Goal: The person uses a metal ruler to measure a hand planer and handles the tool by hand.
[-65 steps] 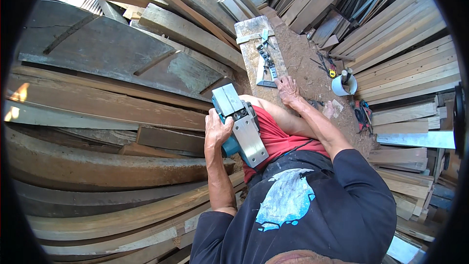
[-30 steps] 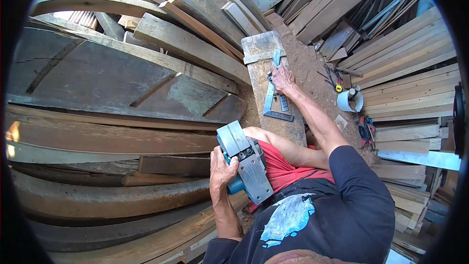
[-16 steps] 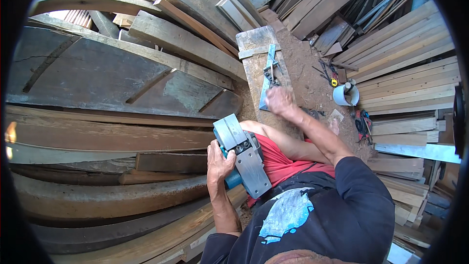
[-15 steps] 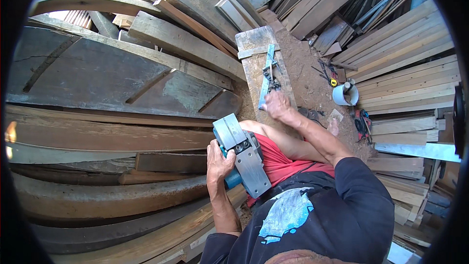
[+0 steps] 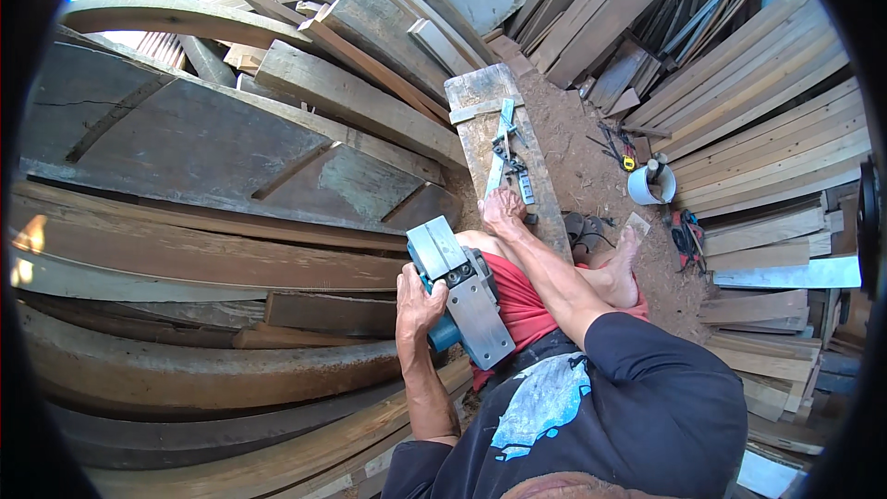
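My left hand [image 5: 421, 301] is closed around an electric planer [image 5: 473, 310] with a teal body. The planer lies upside down on my lap, its grey metal sole and the bolts by the cutter drum facing up. Forward of it, my right hand [image 5: 504, 209] is down at the near part of a narrow wooden plank [image 5: 480, 140], its fingers curled at the near end of a pale blue metal strip [image 5: 495, 173]. What the fingertips hold is hidden. Several small dark bolts [image 5: 514, 166] and a small blue block [image 5: 527, 188] lie beside that strip.
Large dark boards [image 5: 212, 157] and curved timbers are stacked along my left. To the right, a white bucket [image 5: 652, 185], a yellow tape measure [image 5: 629, 164] and red-handled tools [image 5: 687, 238] are on the sawdust-covered floor. Stacked planks [image 5: 776, 162] line the right side.
My right hand has shifted left and slightly nearer on the plank, uncovering the small blue block. My right foot shows more fully. My left hand still holds the planer in place.
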Demonstrator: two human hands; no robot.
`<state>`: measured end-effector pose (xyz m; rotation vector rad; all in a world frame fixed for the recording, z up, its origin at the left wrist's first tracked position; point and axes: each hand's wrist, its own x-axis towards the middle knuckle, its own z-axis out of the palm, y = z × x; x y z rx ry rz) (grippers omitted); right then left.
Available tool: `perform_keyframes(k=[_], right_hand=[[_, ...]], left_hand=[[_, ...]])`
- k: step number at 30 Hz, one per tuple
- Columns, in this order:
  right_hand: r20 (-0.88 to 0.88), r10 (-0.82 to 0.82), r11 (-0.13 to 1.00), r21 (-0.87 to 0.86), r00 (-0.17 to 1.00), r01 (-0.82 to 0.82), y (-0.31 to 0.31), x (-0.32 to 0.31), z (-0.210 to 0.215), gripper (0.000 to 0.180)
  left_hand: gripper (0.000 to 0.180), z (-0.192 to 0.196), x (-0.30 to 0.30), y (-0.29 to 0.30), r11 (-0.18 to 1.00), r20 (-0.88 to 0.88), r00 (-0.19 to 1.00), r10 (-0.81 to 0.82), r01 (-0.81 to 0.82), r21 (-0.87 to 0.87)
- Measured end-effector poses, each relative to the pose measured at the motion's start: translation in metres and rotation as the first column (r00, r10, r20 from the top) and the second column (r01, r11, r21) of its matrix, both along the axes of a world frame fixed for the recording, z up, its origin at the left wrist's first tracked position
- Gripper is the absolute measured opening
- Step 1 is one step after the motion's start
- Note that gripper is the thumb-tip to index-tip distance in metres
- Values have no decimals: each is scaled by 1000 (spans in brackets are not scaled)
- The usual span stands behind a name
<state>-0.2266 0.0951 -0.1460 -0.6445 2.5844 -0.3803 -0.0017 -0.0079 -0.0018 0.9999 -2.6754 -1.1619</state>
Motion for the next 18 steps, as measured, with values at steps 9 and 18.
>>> perform_keyframes(k=[9, 18], right_hand=[[75, -7, 1000, -21, 997, 8, 5, -5, 4, 52], [132, -18, 1000, -18, 991, 21, 15, -5, 14, 51]], left_hand=[[38, -1, -1, -3, 999, 26, 1000, -16, 16, 29], [39, -4, 1, -7, 999, 12, 1000, -19, 18, 41]])
